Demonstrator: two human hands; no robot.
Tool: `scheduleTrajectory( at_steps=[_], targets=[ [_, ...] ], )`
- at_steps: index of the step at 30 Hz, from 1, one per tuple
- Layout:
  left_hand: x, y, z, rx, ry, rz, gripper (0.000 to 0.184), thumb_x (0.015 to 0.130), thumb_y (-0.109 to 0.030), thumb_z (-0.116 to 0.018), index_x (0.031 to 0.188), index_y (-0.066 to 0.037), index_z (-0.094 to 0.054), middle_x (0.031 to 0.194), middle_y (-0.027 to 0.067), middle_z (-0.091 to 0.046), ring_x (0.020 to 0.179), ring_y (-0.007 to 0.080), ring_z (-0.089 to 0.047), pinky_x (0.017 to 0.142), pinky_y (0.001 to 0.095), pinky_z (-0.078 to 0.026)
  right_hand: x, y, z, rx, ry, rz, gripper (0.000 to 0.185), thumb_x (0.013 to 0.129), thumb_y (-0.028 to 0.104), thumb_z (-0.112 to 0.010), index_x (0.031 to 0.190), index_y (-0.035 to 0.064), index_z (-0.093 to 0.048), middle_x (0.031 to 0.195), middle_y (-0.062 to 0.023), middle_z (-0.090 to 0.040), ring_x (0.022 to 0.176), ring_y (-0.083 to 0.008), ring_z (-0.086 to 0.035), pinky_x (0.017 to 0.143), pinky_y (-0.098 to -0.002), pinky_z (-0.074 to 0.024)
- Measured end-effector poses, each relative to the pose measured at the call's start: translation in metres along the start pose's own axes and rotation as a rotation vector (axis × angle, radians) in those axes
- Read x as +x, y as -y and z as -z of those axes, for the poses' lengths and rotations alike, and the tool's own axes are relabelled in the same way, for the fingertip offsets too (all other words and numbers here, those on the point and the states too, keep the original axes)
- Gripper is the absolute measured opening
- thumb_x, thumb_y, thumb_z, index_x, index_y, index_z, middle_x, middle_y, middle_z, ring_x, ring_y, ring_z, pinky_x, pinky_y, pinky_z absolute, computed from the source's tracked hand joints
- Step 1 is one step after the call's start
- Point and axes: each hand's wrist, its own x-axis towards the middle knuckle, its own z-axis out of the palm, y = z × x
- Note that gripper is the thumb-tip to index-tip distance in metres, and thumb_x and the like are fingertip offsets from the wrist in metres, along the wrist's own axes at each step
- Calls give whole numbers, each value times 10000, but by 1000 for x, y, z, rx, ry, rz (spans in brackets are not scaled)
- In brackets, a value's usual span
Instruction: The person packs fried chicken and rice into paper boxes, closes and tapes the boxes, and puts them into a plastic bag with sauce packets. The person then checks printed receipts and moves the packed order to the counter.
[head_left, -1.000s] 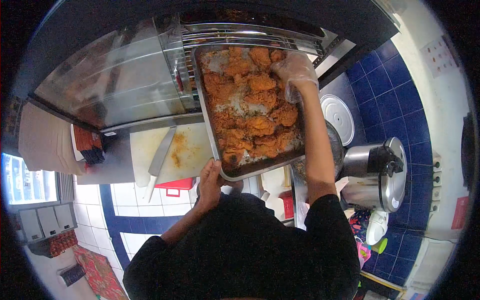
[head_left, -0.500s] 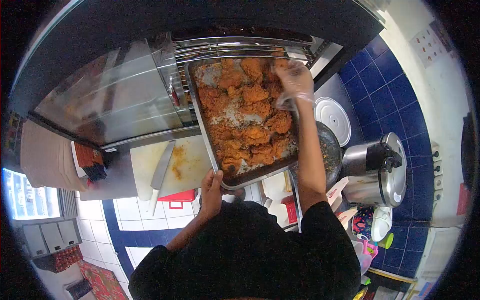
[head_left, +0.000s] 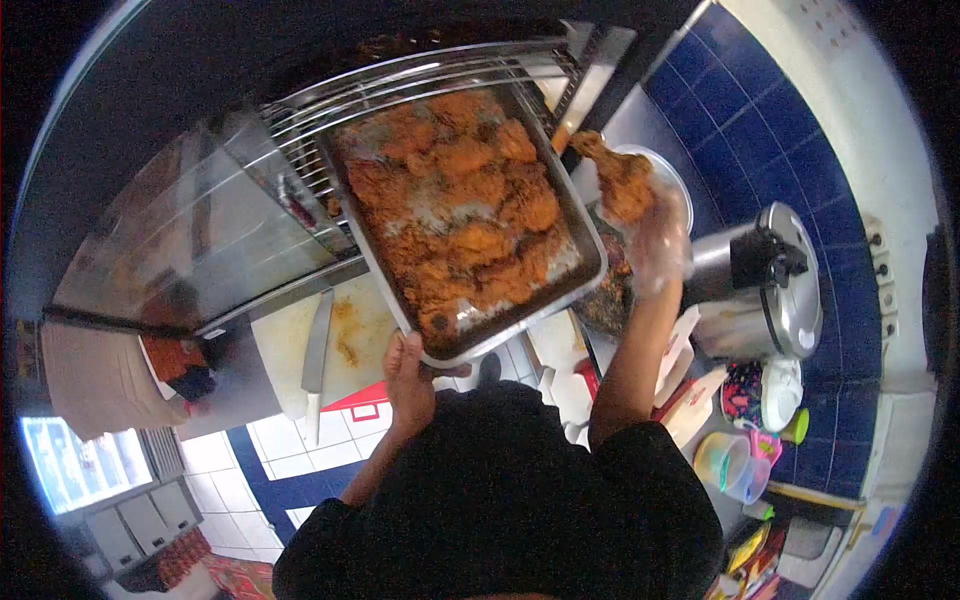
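Observation:
My left hand (head_left: 408,372) grips the near left corner of a metal tray (head_left: 480,352), thumb over the rim. Several pieces of breaded fried chicken (head_left: 480,240) lie in the tray, with crumbs between them. The tray's far end rests on a wire rack (head_left: 400,85) in the glass-sided cabinet. In a clear plastic glove, my right hand (head_left: 660,245) is closed around one piece of fried chicken (head_left: 622,180), held to the right of the tray. The gloved fingers are somewhat blurred.
A knife (head_left: 318,350) lies on the cutting board (head_left: 372,325) at left. To the right stand a large steel pot (head_left: 755,285) and a round white lid (head_left: 672,180). A dark stone mortar (head_left: 605,300) sits beneath my right wrist. Open paper boxes (head_left: 690,400) stand nearer my body.
My right hand has moved from over the tray's far right corner out to the right, and a piece of chicken now shows in it. The tray appears shifted left and tilted in view.

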Motion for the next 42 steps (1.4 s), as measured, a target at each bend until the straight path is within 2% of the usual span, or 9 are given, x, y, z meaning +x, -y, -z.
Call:
scheduleTrajectory(
  at_steps=[10,14,18,21,27,29,37,40,42],
  targets=[
    [36,-11,-20,19,123,-232,337,1030,-284,-501,1248,-28,-521,1183,150,-642,998,271,-683,719,433,-627,-163,60,265,110,-479,83,495,916,387,-599,1258,29,-592,1166,-130,-666,1021,-287,-662,872,-430,-551],
    [53,-20,-51,-68,20,-204,401,1013,-311,-540,1253,9,-514,1167,187,-657,961,317,-702,809,453,-619,-228,49,332,-254,-1051,141,488,896,460,-648,1183,66,-626,1089,-73,-678,945,-231,-654,787,-408,-546],
    [70,-22,-42,2,34,-217,498,1008,-301,-559,1329,67,-459,1259,236,-603,1031,371,-673,971,458,-563,-284,-3,425,-530,-1366,-134,567,888,514,-630,1120,-1,-667,962,-96,-721,859,-207,-679,781,-357,-523],
    [70,-15,-52,-40,118,-208,500,1004,-282,-571,1312,94,-454,1241,255,-602,1089,406,-645,1046,479,-511,-304,-38,449,-1322,-1318,-276,587,873,526,-621,1100,-12,-685,1028,-225,-713,964,-361,-680,851,-433,-513],
    [92,4,-88,-95,129,-144,499,1009,-271,-560,1320,106,-459,1251,264,-595,1216,429,-571,1096,496,-460,-258,-59,432,-1361,-1445,-526,558,890,509,-618,948,-39,-708,942,-212,-728,910,-399,-692,784,-445,-548],
    [95,3,-88,-102,138,-184,493,1018,-271,-542,1342,90,-453,1267,250,-595,1232,429,-561,1120,503,-427,-281,-138,567,-1463,-1221,-339,627,863,570,-621,884,-50,-710,867,-196,-731,779,-359,-709,683,-458,-561],
    [63,12,-109,-166,164,-219,425,1024,-226,-530,1376,-4,-441,1299,169,-588,1193,345,-595,1117,526,-430,-241,-56,483,-1826,-1007,-885,432,916,425,-615,939,5,-711,909,-151,-729,784,-331,-701,706,-446,-552],
    [63,20,-112,-239,132,-224,445,1020,-214,-533,1400,-6,-433,1379,177,-547,1262,364,-551,1122,510,-432,-202,-5,423,-2178,-1089,-290,360,935,371,-613,960,25,-712,925,-134,-728,786,-320,-698,714,-442,-549],
    [63,19,-115,-287,124,-242,436,1019,-207,-535,1394,-10,-434,1380,178,-545,1262,373,-550,1118,513,-436,-146,25,308,-1608,-999,71,304,956,323,-599,1001,43,-709,973,-123,-727,809,-314,-696,748,-426,-545]
  ],
)
